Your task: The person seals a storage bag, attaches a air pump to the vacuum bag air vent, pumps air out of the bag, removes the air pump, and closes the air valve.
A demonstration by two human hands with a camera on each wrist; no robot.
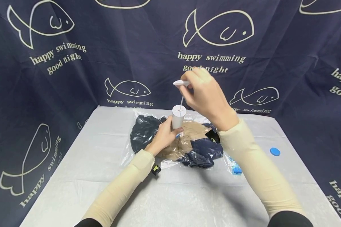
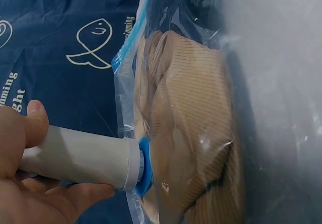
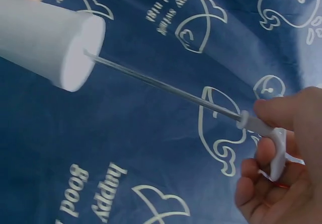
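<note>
My left hand [image 1: 165,136] grips the white barrel of a hand pump [image 2: 85,156]. The pump's lower end meets a blue valve [image 2: 145,166] on a clear vacuum storage bag [image 2: 126,90]. Inside the bag lie a ribbed tan garment [image 2: 193,98] and dark clothes [image 1: 143,132]. Above the barrel my right hand [image 1: 206,94] holds the pump's white handle [image 3: 274,151]. A thin metal rod [image 3: 166,86] runs from the handle into the barrel's top, with a long stretch of it showing. The bag still looks bulky and loosely wrinkled.
On the table's right side lies a round blue cap [image 1: 275,151]. A small blue item [image 1: 236,167] sits near the bag's right edge, partly behind my right sleeve. Close to my left wrist is a small black and yellow object [image 1: 156,170]. A dark fish-print cloth [image 1: 164,56] hangs behind the table.
</note>
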